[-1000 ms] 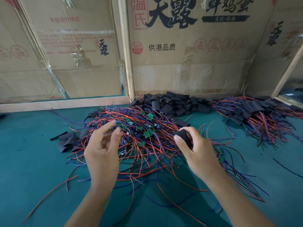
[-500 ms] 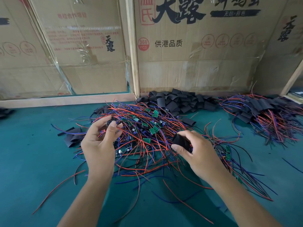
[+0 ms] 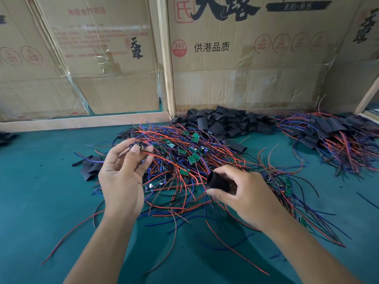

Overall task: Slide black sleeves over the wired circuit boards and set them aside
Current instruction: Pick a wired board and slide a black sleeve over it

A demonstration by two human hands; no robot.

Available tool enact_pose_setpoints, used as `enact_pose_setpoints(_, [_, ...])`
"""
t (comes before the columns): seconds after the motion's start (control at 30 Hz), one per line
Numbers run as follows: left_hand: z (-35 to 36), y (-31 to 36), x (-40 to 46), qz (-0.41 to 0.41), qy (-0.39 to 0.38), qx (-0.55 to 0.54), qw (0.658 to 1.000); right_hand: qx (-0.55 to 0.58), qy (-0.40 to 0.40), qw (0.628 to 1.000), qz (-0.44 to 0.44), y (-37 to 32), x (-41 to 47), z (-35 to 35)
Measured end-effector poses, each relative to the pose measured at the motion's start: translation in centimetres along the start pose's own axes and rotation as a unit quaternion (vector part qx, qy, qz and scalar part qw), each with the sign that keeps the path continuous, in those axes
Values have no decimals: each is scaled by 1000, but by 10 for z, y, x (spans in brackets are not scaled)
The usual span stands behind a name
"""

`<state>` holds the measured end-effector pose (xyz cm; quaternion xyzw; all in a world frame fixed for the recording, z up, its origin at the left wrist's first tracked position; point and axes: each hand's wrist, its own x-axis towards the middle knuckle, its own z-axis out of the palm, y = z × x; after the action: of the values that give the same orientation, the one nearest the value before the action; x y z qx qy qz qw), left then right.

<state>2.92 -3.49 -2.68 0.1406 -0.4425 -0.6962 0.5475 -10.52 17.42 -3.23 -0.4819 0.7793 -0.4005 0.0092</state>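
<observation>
A tangle of small green circuit boards with red and blue wires (image 3: 184, 158) lies in the middle of the green table (image 3: 41, 201). My left hand (image 3: 123, 177) is over its left side and pinches a small wired board (image 3: 139, 149) at the fingertips. My right hand (image 3: 244, 193) holds a black sleeve (image 3: 217, 182) between thumb and fingers, its open end facing left. The two hands are apart. A heap of empty black sleeves (image 3: 223, 121) lies against the back wall. At the far right is a pile of sleeved boards (image 3: 332, 136) with wires trailing.
Cardboard panels (image 3: 246, 68) on a wooden frame (image 3: 166, 78) wall off the back of the table. A few loose black sleeves (image 3: 90, 167) lie left of the tangle. Stray wires (image 3: 69, 234) run toward the near edge.
My left hand has lifted a little with the wired board pinched at its fingertips. My right hand has kept the black sleeve and moved slightly down and right.
</observation>
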Motion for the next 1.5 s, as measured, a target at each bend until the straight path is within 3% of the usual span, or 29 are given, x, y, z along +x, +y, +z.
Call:
enact_pose_setpoints(0.2, [1,1,-2,52,-7,35,998,-27,9,999,35,-9,-7,14])
enact_pose_setpoints(0.3, [1,2,-2,56,-13,41,997,20,2,999,46,-13,-10,20])
enact_pose_setpoints(0.47, [1,1,-3,54,-19,42,997,168,-90,977,90,-14,-9,21])
enact_pose_setpoints(0.77, [5,2,-6,63,-26,46,997,247,-70,957,132,-19,-12,35])
enact_pose_setpoints(1.17, [6,-1,-11,84,-57,76,992,233,-30,961,144,-26,-15,35])
enact_pose_setpoints(1.5, [14,-2,-19,49,-76,48,995,142,52,978,146,-24,-11,31])
